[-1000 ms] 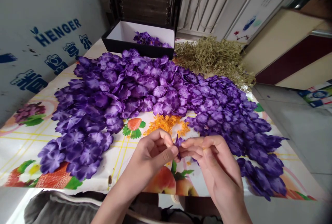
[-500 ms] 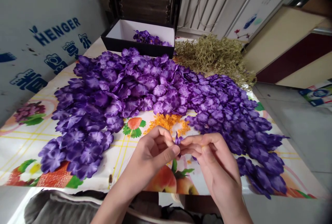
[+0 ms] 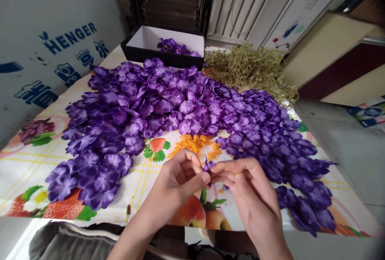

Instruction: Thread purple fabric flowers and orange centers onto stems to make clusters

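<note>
Between my fingertips, above the front of the table, is a small purple artificial flower [image 3: 208, 166], mostly hidden by the fingers. My left hand [image 3: 180, 187] pinches it between thumb and fingers from the left. From the right, my right hand [image 3: 248, 187] is closed with its fingertips at the same flower. Just beyond the hands lies a small heap of orange stamens [image 3: 194, 144]. Purple fabric petals [image 3: 156, 103] spread in a wide arc around the hands, with smaller ones [image 3: 255, 125] piled on the right side.
A black box [image 3: 164, 56] with a white inside holds some purple flowers at the back. Right of it lies a tangle of dry greenish stems [image 3: 249, 65]. The fruit-print tablecloth [image 3: 141, 179] covers the table. A grey-white panel [image 3: 60, 7] stands at the left.
The view has shifted slightly, so everything sits a little lower and further right. Both hands stay at the purple flower, with hardly any movement of the fingers.
</note>
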### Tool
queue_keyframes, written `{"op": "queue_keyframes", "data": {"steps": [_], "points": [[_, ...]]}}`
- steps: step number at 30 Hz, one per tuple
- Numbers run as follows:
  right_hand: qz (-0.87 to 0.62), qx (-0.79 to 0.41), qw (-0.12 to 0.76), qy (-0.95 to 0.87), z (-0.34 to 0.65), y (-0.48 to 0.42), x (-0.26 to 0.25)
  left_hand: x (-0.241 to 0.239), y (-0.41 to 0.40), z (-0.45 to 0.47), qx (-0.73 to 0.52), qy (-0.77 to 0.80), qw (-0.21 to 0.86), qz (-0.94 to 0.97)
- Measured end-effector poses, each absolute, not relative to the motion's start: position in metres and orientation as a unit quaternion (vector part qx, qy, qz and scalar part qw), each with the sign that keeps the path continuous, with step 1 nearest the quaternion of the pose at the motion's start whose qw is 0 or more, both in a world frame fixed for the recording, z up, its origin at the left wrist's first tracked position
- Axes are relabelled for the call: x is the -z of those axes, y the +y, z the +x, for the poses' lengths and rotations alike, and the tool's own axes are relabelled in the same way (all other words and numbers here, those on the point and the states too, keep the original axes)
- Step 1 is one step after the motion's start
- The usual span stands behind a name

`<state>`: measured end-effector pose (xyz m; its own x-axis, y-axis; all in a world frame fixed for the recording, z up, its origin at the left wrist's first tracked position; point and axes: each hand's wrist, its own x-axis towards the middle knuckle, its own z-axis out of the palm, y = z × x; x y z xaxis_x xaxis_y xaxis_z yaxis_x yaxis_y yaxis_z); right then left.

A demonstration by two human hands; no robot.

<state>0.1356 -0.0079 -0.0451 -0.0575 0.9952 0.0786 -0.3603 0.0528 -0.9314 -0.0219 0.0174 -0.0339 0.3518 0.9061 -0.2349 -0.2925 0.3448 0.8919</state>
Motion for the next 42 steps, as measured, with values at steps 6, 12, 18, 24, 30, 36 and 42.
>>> {"op": "queue_keyframes", "data": {"steps": [6,12,18,24,30,36,42], "points": [[-0.392,-0.583,0.568,-0.429,0.1347,-0.0088,0.0444,0.0339,0.0184,-0.0204,-0.422,0.399,0.718,0.385],[-0.389,-0.584,0.569,-0.429,0.1329,-0.0103,0.0415,0.0403,0.0156,-0.0210,-0.425,0.393,0.710,0.400],[-0.404,-0.589,0.539,-0.446,0.1350,-0.0119,0.0384,0.0396,0.0175,-0.0213,-0.418,0.404,0.705,0.406],[-0.383,-0.591,0.576,-0.416,0.1324,-0.0089,0.0423,0.0373,0.0179,-0.0222,-0.412,0.400,0.715,0.399],[-0.375,-0.603,0.576,-0.405,0.1329,-0.0083,0.0423,0.0371,0.0182,-0.0221,-0.418,0.401,0.713,0.396],[-0.372,-0.593,0.576,-0.423,0.1356,-0.0089,0.0399,0.0367,0.0205,-0.0209,-0.410,0.401,0.710,0.408],[-0.399,-0.583,0.535,-0.463,0.1375,-0.0106,0.0354,0.0362,0.0201,-0.0215,-0.415,0.410,0.702,0.408]]}}
